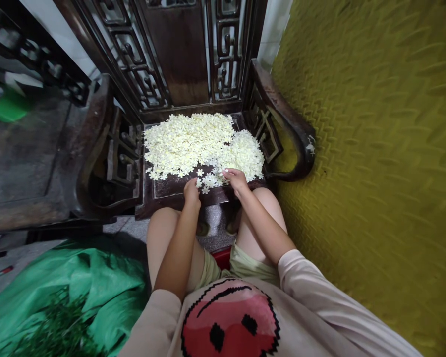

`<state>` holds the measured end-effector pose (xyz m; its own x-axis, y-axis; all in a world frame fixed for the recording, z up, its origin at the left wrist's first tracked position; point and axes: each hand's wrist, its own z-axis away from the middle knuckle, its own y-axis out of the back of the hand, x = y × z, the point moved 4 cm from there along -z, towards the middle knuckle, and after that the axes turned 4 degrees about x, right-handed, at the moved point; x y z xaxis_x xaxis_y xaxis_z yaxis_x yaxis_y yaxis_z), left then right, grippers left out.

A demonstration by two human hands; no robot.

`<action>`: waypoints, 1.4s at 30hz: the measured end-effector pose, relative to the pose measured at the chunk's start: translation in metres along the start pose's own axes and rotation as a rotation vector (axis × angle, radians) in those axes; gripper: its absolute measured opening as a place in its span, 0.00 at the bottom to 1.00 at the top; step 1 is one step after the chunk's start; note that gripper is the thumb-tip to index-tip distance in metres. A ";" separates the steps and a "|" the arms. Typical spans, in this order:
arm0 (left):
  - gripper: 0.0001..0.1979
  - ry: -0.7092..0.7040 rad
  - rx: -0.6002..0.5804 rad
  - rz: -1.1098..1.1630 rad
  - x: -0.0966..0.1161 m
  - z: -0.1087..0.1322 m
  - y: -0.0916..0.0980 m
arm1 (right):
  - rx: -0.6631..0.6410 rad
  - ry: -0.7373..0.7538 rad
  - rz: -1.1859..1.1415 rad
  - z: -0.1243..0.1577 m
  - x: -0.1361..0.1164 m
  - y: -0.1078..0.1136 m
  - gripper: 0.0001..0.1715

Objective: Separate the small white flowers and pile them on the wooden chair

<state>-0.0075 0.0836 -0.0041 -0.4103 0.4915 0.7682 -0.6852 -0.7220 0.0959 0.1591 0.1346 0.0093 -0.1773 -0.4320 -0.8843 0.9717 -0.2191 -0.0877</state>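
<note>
With clock directions read from the seat's middle and 12 at the chair back, 2 heaps of small white blossoms lay on the seat of 1 dark carved wooden armchair (171, 188): a broad, creamier heap (186, 141) toward 11 and a smaller, whiter heap (245, 153) toward 3, the 2 meeting at their edges. A scatter of loose blossoms (210, 181) lay at 6, near the front edge; the blossoms were too many to count. Of the 2 hands, the left hand (192, 191) was at 7, knuckles up and fingers curled, just beside the scatter; its fingertips were hidden, so I could not tell whether it pinched anything. The right hand (235, 179) was at 5, its fingers bent inward and close together at the whiter heap's near edge; I could not tell whether a blossom was between them. The 2 bare forearms reached forward over the 2 thighs, converging toward the scatter. Around the armchair were 1 green plastic container (11, 106) toward 10, 1 green sheet (111, 280) with leafy stems (55, 327) at 8, and 1 yellow tread-patterned surface (375, 163) at 3.
</note>
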 end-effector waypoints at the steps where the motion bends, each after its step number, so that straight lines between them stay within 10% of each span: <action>1: 0.11 0.013 -0.032 0.004 0.000 0.001 -0.002 | 0.000 0.023 0.013 -0.001 -0.001 0.000 0.15; 13: 0.11 -0.028 -0.203 -0.042 -0.003 -0.002 -0.010 | -0.023 0.134 0.303 -0.012 0.007 -0.001 0.23; 21: 0.12 -0.808 -0.143 -0.862 -0.007 -0.011 -0.041 | 0.025 0.086 0.330 -0.017 0.009 0.002 0.27; 25: 0.11 -0.947 -0.200 -1.098 -0.012 -0.021 -0.071 | 0.025 -0.038 0.214 -0.026 0.006 0.004 0.25; 35: 0.04 -0.797 -0.238 -0.893 -0.011 -0.038 -0.079 | 0.051 0.001 0.210 -0.038 -0.006 0.008 0.20; 42: 0.13 -0.219 -0.374 -0.094 0.004 -0.027 -0.053 | -0.174 -0.007 0.243 -0.021 -0.002 -0.006 0.12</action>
<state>0.0110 0.1369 -0.0229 -0.2261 0.4031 0.8868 -0.9006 -0.4335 -0.0326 0.1565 0.1556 0.0017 0.0634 -0.4594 -0.8860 0.9978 0.0448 0.0482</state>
